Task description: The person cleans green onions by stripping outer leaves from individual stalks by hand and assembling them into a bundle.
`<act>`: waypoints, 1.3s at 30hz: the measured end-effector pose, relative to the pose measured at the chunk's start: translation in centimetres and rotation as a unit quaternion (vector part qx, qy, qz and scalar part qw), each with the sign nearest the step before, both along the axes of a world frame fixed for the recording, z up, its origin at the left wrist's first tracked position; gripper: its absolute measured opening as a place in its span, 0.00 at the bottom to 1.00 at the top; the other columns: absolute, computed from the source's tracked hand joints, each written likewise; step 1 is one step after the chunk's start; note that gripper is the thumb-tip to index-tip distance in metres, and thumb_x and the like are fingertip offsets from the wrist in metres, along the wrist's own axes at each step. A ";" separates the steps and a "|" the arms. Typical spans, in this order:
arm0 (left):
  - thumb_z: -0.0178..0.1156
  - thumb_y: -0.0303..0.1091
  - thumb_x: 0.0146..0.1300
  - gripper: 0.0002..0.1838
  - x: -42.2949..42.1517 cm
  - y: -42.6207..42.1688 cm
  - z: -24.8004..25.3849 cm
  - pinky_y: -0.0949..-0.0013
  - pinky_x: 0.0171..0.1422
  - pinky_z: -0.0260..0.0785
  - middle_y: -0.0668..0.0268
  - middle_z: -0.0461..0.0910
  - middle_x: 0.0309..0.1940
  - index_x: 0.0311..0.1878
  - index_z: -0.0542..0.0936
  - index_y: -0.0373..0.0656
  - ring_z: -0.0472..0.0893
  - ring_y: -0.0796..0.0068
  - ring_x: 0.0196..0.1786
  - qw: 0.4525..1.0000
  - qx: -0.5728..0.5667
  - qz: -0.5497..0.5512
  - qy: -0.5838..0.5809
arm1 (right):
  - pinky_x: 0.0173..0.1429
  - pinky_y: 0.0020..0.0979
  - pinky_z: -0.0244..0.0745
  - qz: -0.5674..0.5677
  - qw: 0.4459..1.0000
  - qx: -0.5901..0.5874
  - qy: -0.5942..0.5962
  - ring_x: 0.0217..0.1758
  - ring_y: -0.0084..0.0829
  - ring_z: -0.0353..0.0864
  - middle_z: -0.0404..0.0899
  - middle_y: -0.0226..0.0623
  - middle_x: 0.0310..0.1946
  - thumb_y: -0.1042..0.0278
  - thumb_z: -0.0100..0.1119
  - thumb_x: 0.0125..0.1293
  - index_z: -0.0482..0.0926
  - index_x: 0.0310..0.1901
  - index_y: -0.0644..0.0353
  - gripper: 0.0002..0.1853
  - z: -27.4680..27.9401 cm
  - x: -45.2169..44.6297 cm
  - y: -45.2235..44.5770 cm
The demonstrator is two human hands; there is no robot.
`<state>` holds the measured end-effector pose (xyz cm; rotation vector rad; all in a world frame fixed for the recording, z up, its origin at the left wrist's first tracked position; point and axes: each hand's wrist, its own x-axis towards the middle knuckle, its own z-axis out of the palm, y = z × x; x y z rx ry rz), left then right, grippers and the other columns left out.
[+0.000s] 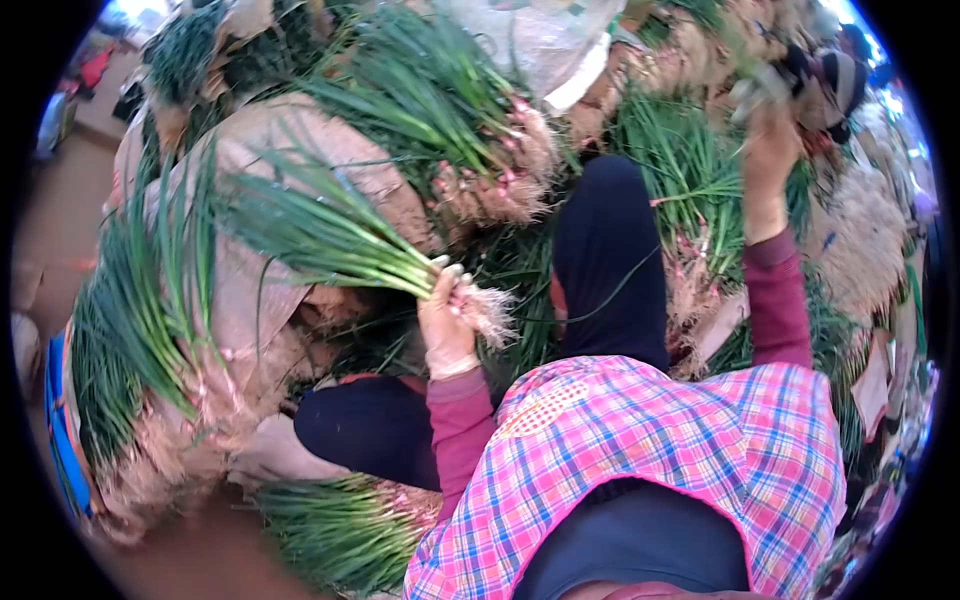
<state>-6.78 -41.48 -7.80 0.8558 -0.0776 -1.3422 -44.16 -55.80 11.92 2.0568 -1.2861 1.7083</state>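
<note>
Gripping a bunch (345, 240) of slender green stalks with pinkish bulbs and shaggy, pale roots, the left hand (446, 318) wraps its fingers (452, 271) around the stems' base, the leaves fanning out over rough brown sacking (290, 125). The raised right hand (770, 150) is blurred; I cannot tell what its fingers do. Similar leafy heaps (430, 90) and crinkled whitish plastic (530, 45) lie around, and a dark-clothed knee (608, 250) stands between the hands.
</note>
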 end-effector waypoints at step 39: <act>0.61 0.23 0.62 0.09 0.2 1.0 2.2 0.72 0.34 0.74 0.57 0.83 0.37 0.45 0.76 0.40 0.79 0.72 0.31 0.996 -0.011 -0.028 0.085 | 0.32 0.13 0.70 0.561 0.429 0.608 -0.363 0.27 0.12 0.71 0.75 0.21 0.31 0.68 0.54 0.70 0.73 0.57 0.61 0.16 -19.1 26.1 1.3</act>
